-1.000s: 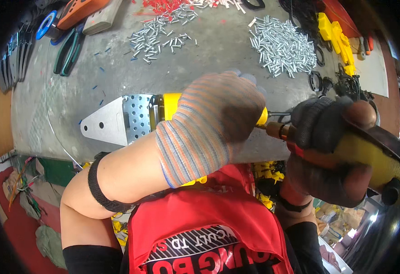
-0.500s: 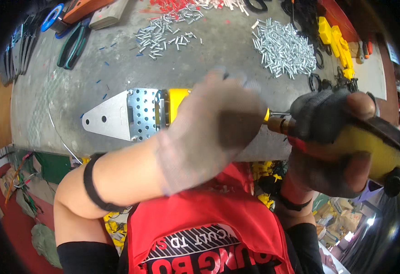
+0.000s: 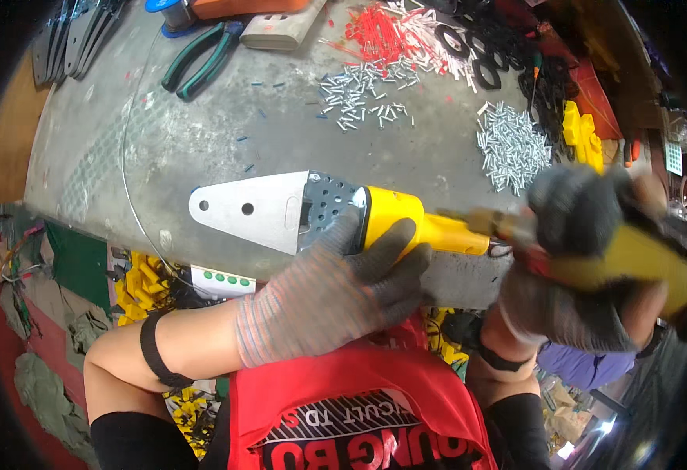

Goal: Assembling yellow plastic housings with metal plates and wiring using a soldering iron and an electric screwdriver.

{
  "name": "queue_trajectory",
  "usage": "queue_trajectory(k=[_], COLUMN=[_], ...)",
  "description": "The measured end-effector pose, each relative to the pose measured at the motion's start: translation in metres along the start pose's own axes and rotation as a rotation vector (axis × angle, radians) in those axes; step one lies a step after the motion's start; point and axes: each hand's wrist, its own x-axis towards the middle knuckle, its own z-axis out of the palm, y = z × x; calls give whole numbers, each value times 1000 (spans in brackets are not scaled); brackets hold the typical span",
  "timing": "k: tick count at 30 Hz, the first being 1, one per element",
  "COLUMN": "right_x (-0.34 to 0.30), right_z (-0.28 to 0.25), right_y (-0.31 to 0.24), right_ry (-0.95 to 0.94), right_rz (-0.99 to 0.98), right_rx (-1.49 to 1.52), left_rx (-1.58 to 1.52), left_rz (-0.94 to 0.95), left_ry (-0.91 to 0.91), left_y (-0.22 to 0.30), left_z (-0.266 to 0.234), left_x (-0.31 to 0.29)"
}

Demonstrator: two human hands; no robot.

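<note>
My left hand [image 3: 335, 294], in a striped grey glove, grips a yellow-handled tool near the middle. The tool's yellow plastic handle [image 3: 394, 211] joins a perforated metal housing [image 3: 334, 197] and a grey tapered plate [image 3: 257, 207] with two round holes, which points left over the bench. Thumb and fingers lie across the housing and handle; their undersides are hidden. My gloved right hand [image 3: 578, 227] is closed round a yellow power screwdriver [image 3: 633, 262], smeared by motion. The brass-coloured nose [image 3: 494, 223] of the screwdriver points left at the handle's tail; whether they touch I cannot tell.
Two heaps of silver screws [image 3: 516, 149] lie on the grey bench [image 3: 202, 141]. Behind are red and white small parts [image 3: 382, 35] and black rings [image 3: 484, 63]. Green-handled pliers [image 3: 202, 59] rest far left; yellow housings [image 3: 582, 137] stand at right. A thin wire [image 3: 128, 180] crosses the left side.
My left hand has come down and left from over the handle, uncovering more of the tool, which now tilts. The power screwdriver stays in my right hand. The whole view has shifted.
</note>
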Motion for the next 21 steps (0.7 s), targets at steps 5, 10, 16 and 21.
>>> queue_trajectory(k=[5, 10, 16, 21], right_x=[8, 0, -22, -48], right_z=[27, 40, 47, 22], right_y=[36, 44, -6, -1], right_ry=[-387, -235, 219, -435], right_rz=[-17, 5, -170, -105], right_rx=[15, -30, -161, 201], left_rx=[-63, -120, -62, 76], left_rz=[-119, -75, -185, -24], left_ry=[161, 120, 1, 6], left_y=[9, 3, -7, -27], left_z=[17, 13, 15, 0], left_x=[-5, -2, 17, 3])
